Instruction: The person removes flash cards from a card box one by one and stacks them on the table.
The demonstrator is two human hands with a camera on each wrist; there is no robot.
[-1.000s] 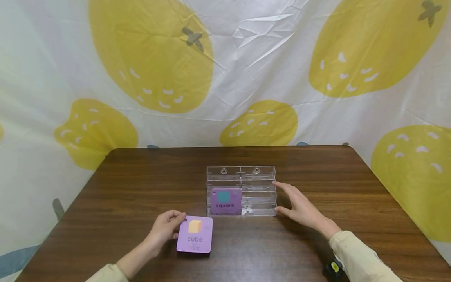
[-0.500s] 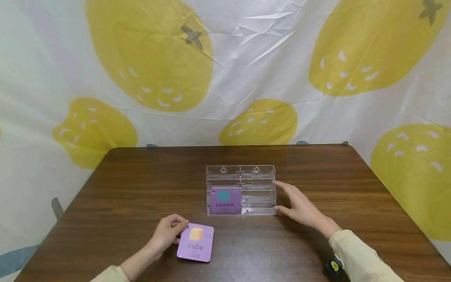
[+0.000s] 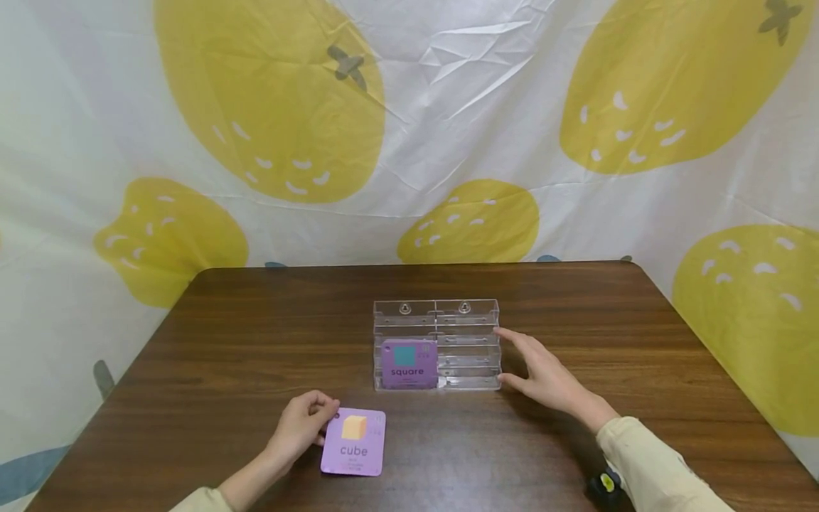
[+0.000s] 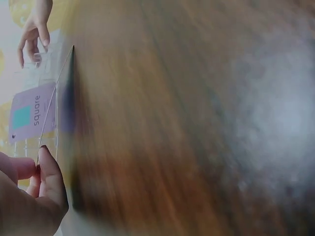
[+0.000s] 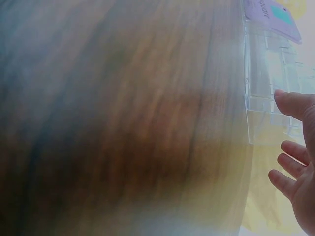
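My left hand (image 3: 301,430) pinches a purple flashcard (image 3: 354,451) by its upper left corner, between thumb and fingers. "Cube" and a yellow cube are printed on it, and it is held low over the table in front of the rack. In the left wrist view the flashcard (image 4: 55,96) appears nearly edge-on. A clear tiered rack (image 3: 468,355) stands mid-table; a purple "square" card (image 3: 409,365) sits in its lower left pocket. At the rack's right side, my right hand (image 3: 550,373) touches it with spread fingers. The right wrist view shows its thumb (image 5: 290,102) against the clear plastic.
Brown wood-grain table (image 3: 256,320) surface lies all around the rack. Behind the table hangs a white cloth (image 3: 441,135) with yellow fruit prints. A small black object (image 3: 604,486) with a yellow-green spot is beside the right sleeve.
The left hand has brought the cube card slightly down and toward me, away from the rack; it barely shifts in the last half second. My right hand stays at the rack.
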